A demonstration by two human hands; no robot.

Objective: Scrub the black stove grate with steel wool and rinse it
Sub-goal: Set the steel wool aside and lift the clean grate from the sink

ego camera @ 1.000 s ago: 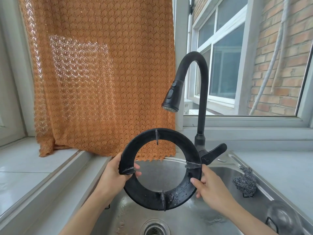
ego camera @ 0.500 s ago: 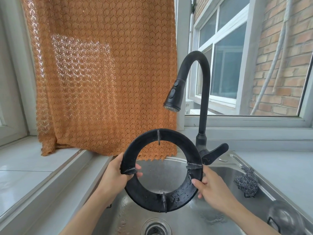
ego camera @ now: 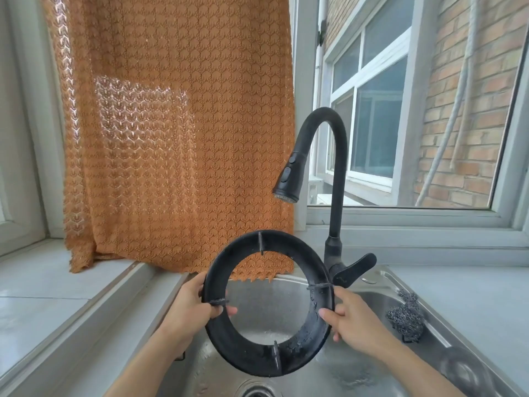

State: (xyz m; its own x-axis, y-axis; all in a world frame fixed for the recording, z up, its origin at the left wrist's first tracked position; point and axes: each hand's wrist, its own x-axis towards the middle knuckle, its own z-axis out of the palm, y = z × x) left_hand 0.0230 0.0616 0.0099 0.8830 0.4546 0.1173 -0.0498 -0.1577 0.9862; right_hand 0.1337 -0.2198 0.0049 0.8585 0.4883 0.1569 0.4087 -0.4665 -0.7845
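surface: steel sink (ego camera: 380, 285) | on rim: steel wool (ego camera: 405, 318) | right side

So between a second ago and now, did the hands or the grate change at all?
Hardly. Both hands kept their hold: the left hand grips the left side of the grate, the right hand the right side, held upright over the sink. The grate turned at most slightly. The steel wool stayed on the sink's right edge, and no water runs from the faucet.

Both hands (ego camera: 189, 308) grip wet grate (ego camera: 320, 325) above sink (ego camera: 380, 290).
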